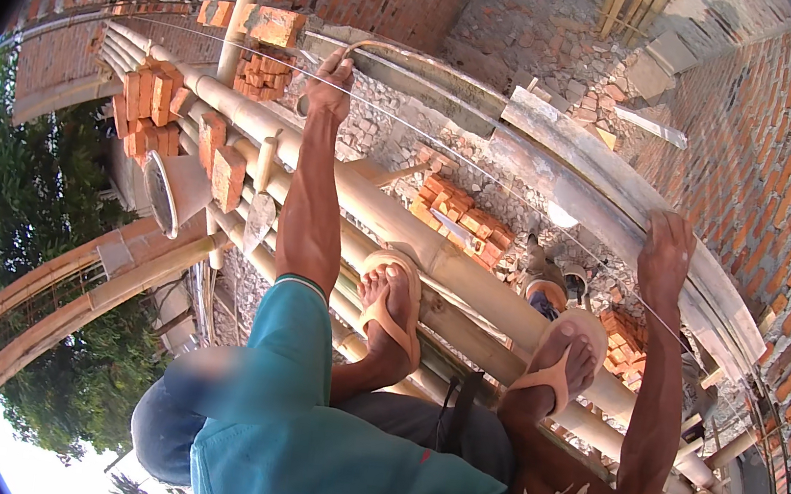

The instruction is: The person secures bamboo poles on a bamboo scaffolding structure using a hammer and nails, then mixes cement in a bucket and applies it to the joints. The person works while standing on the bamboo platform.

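My left hand point(329, 89) is closed at the near end of a long grey formwork board point(425, 83), beside a thin curved strip; I cannot make out what its fingers hold. To the right, my right hand point(667, 249) has its fingers curled over the edge of a weathered wooden plank point(583, 166). A taut white string point(484, 171) runs across in front of the boards, close to both hands. Below my left forearm, a trowel point(260, 221) lies on bamboo poles point(372, 200). My sandalled feet are on these poles.
Loose bricks point(148, 108) and a pale bucket point(170, 195) stand at the left of the bamboo scaffold. Lower down are more brick stacks point(463, 218) amid rubble point(530, 36). An upright bamboo pole point(245, 11) rises near my left hand; a brick wall point(754, 143) bounds the right.
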A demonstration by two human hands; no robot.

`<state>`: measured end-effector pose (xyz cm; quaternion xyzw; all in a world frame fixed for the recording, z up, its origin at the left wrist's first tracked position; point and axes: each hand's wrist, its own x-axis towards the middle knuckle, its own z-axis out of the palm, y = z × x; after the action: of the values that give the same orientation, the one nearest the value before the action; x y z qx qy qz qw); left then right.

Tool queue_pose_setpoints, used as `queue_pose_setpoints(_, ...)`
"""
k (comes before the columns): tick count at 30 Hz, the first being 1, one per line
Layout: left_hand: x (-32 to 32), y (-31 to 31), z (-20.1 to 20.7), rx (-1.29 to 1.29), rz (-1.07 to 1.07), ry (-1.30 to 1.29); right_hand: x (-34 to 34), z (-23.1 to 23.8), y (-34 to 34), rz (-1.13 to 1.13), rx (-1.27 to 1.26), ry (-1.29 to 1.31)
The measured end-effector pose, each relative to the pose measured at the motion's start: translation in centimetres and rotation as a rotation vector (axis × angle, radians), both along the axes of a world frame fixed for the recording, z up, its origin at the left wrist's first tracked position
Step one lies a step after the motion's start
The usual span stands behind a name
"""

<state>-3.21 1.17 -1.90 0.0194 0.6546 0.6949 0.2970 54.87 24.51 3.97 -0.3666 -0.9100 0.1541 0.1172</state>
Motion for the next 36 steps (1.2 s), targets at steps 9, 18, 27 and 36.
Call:
queue_pose_setpoints(9, 1.2, 1.0, 0.4, -0.112, 0.009, 0.091, -0.1, -0.1, 0.0, -0.030, -0.008, -0.034)
queue_pose_setpoints(18, 0.7, 2.1, 1.1, -0.407, 0.148, 0.194, -0.3, 0.1, -0.1, -0.052, -0.039, 0.012)
queue_pose_setpoints(27, -3.3, 5.2, 0.8, -0.855, 0.219, 0.198, -0.4, 0.4, -0.2, -0.076, -0.063, 0.021)
queue_pose_setpoints(36, -4.9, 2.6, -1.0, -1.007, -0.101, 0.438, -0.4, 0.4, -0.2, -0.095, -0.077, 0.002)
